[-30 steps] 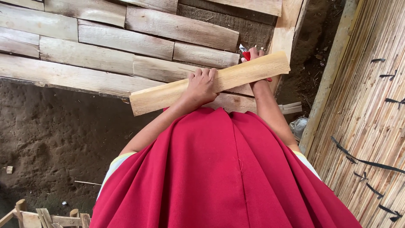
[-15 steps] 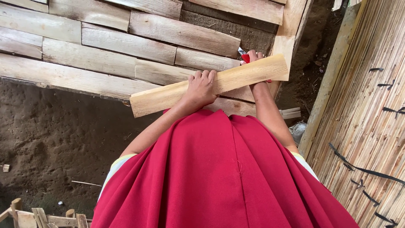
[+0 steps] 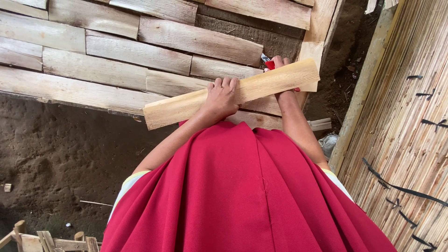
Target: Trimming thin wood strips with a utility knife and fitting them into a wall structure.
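You hold a pale wooden slat (image 3: 233,99) crosswise in front of you, its long axis running from lower left to upper right, the right end tilted up and away from your body. Its left end juts free past your left hand (image 3: 220,99) over the dirt; its right end lies over your right hand (image 3: 279,65).

Your left fingers (image 3: 226,84) curl over the slat's far edge near its middle, closed on the wood, with the palm pressed on the near face. So the slat passes under those fingers and reaches out to both sides of them. Your right fingers (image 3: 278,61) show only at the tips above the slat's upper edge; they are wrapped round a red-handled tool (image 3: 269,65), mostly hidden behind the wood, so you cannot tell whether they also touch the slat.

Just beyond both sets of fingers lies a low platform of weathered planks (image 3: 140,51), laid side by side in overlapping rows. Below the slat, nearer to you, your red skirt (image 3: 242,196) fills the lower view. Left of your fingers is bare dark dirt floor (image 3: 56,149), with some wooden offcuts (image 3: 42,240) at the bottom corner. Right of your fingers stands a wall of split bamboo strips (image 3: 406,116), bound with black ties.
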